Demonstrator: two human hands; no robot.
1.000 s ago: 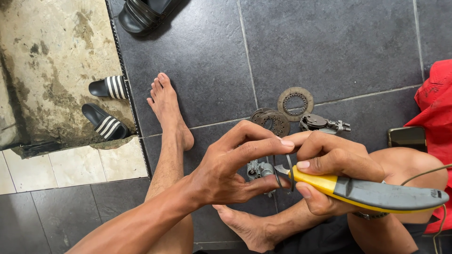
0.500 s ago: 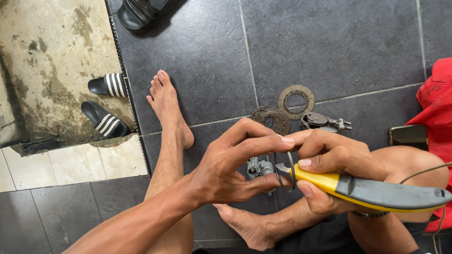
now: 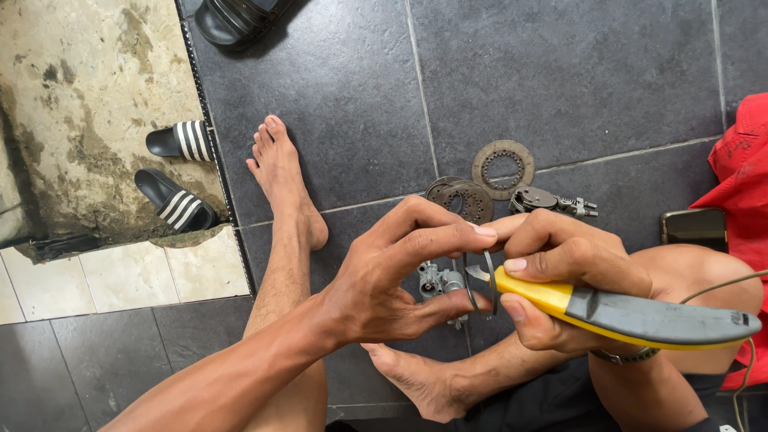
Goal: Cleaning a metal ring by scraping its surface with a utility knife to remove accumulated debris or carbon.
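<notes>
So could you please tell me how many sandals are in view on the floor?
3. Two striped sandals lie on the stained concrete at left, and a dark sandal is cut off by the top edge. Others may lie out of view.

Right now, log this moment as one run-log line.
left hand: holds ring | right hand: grips pliers | floor: discs

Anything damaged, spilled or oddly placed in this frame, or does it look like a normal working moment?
Nothing spilled or broken. The oddity is the workplace: worn toothed discs and a small metal assembly lie loose on the bare floor tiles. The left hand pinches a thin metal ring against yellow-handled pliers in the right hand.
</notes>
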